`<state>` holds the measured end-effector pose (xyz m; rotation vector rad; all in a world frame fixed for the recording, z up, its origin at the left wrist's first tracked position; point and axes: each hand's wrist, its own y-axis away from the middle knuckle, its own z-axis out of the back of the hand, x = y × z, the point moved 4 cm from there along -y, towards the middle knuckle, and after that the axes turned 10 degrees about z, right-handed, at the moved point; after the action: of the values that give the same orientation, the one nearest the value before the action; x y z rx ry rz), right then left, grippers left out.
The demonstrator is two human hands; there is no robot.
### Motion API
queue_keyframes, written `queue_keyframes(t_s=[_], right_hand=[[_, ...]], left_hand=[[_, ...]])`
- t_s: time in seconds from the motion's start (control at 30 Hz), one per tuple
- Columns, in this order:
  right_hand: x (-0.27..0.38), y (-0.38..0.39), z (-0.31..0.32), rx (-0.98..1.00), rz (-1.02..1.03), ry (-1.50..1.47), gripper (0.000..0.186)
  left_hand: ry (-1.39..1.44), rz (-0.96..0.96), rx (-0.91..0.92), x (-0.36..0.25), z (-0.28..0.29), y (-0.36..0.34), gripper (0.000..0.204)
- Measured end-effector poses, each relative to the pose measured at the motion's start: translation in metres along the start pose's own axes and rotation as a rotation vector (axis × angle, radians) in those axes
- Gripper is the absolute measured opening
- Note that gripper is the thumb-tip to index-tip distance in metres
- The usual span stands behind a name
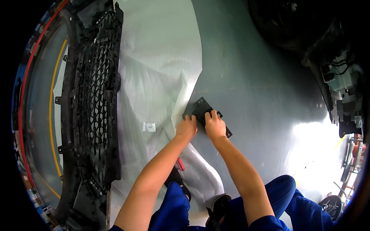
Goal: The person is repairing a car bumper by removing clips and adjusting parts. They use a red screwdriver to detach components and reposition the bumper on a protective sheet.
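A flat black plastic bracket (202, 109) with small holes near its ends lies at a slant just above the floor or on it; which, I cannot tell. My left hand (187, 128) is closed at its left edge, the fingertips pressed together on a small part of it. My right hand (215, 125) grips the bracket's middle from above, fingers curled over it. Below my left hand, a screwdriver with a red handle (180, 164) lies on a wrinkled white foam sheet (158, 88), beside my foot.
At the left stands a long black bumper with a honeycomb grille (99, 88). A small white label (148, 127) rests on the sheet. Dark vehicle front parts (335, 84) are at the right. At lower right, a blue-trousered leg and dark shoe (332, 206) show on the grey floor (254, 115).
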<state>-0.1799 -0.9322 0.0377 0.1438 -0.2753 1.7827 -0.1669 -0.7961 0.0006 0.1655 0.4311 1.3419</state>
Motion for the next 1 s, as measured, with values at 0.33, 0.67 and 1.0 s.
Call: queue_keyframes(t_s=[0.33,0.67,1.0], right_hand=[[-0.022,0.059,0.051,-0.265,-0.264,-0.159,0.032],[-0.042,0.084,0.027,-0.119,-0.545,-0.640,0.028],[-0.054,0.115,0.009,-0.320,-0.895,-1.009,0.030]], left_hand=[[0.504,0.088,-0.062,0.002,-0.014,-0.004,0.011],[1.886,0.563,0.210,-0.053,-0.006,-0.005,0.020],[1.414,0.599,0.045,-0.028,-0.041,0.028,0.033]])
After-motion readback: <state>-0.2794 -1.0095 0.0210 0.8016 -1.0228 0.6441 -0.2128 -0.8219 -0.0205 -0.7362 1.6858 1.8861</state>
